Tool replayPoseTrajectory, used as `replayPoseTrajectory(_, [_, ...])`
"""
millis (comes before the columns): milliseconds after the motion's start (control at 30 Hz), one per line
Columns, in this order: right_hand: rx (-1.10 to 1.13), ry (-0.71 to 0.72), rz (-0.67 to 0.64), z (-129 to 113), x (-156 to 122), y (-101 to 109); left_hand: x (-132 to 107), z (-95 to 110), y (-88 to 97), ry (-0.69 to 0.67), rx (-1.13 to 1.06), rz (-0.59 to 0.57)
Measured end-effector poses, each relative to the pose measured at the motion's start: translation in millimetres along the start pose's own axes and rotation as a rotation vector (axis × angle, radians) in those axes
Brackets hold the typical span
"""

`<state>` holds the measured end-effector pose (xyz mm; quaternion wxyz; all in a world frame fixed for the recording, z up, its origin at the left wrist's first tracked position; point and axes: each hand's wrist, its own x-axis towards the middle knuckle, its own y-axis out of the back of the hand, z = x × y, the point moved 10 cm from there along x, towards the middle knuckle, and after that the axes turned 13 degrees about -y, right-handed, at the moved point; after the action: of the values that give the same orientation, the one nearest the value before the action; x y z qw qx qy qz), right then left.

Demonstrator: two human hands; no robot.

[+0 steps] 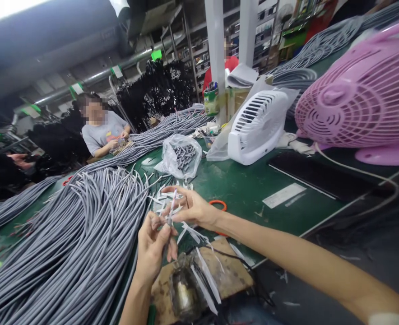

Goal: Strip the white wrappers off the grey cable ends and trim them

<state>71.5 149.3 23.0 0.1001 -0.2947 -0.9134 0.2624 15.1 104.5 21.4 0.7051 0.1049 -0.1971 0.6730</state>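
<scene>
My left hand (154,246) is closed, thumb and fingers pinching a thin grey cable piece that points upward. Its pale, whitish tip (174,198) rises above the fingertips. Curled around that upper part from the right is my right hand (194,208), thumb and fingers against the cable; the exact contact is partly hidden. White paper-like strips (192,232) lie scattered behind and below the hands. Just under them sits a worn metal device (185,289) on a stained board (231,271), with more strips across it. Scissors with an orange handle (218,205) lie behind my right wrist.
A large bundle of grey cables (71,234) covers the left side. Beyond my hands stand a plastic bag of grey parts (184,158), a white fan (258,126) and a pink fan (351,95). A dark flat panel (314,176) lies right. A co-worker (103,128) sits across.
</scene>
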Motion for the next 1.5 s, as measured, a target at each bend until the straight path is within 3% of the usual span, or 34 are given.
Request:
replayPoseTrajectory(133, [-0.053, 0.072, 0.206, -6.2, -1.4, 17.0, 0.0, -2.4, 2.9, 0.018, -0.013, 0.061])
replayPoseTrajectory(233, [-0.116, 0.124, 0.354, -12.1, -8.5, 22.8, 1.8, -0.3, 13.6, -0.007, 0.015, 0.190])
replayPoseTrajectory(433, [-0.303, 0.269, 0.471, -29.1, -24.7, 21.3, 3.7, 5.1, 39.1, -0.050, -0.008, 0.451])
replayPoseTrajectory(600, [-0.359, 0.364, 0.617, -52.1, -34.9, 46.9, 3.2, 8.0, 42.5, -0.049, 0.029, 0.484])
replayPoseTrajectory(700, [-0.394, 0.555, 0.882, -77.8, -63.7, 65.7, 1.9, 11.9, 41.6, -0.077, 0.122, 0.472])
replayPoseTrajectory(767, [-0.482, 0.671, 1.004, -90.5, -81.5, 60.5, -1.2, 17.5, 43.7, -0.127, 0.219, 0.487])
replayPoseTrajectory(833, [-0.725, 0.682, 0.867, -94.7, -72.4, 30.6, -5.3, 25.4, 45.8, -0.198, 0.334, 0.502])
replayPoseTrajectory(933, [-1.193, 0.627, 0.443, -71.8, -43.0, -32.8, -10.0, 35.9, 45.2, -0.294, 0.498, 0.493])
replayPoseTrajectory(967, [-1.318, 0.607, 0.349, -61.2, -36.1, -46.2, -10.2, 37.4, 44.1, -0.306, 0.536, 0.479])
replayPoseTrajectory(1033, [-1.460, 0.569, 0.301, -48.8, -25.5, -54.3, -7.1, 32.7, 41.3, -0.262, 0.542, 0.423])
replayPoseTrajectory(1167, [-1.220, 0.503, 0.416, -52.8, -18.1, -27.8, 0.4, 13.2, 39.7, -0.061, 0.460, 0.327])
replayPoseTrajectory(1233, [-1.061, 0.498, 0.362, -50.1, -19.7, -22.0, 2.5, 15.1, 40.2, -0.062, 0.514, 0.306])
replayPoseTrajectory(1367, [-1.034, 0.623, 0.128, -37.0, -35.1, -46.5, -0.5, 27.7, 43.7, -0.164, 0.647, 0.357])
replayPoseTrajectory(1500, [-1.068, 0.680, -0.018, -17.7, -50.7, -71.1, -1.5, 29.6, 54.0, -0.174, 0.727, 0.427])
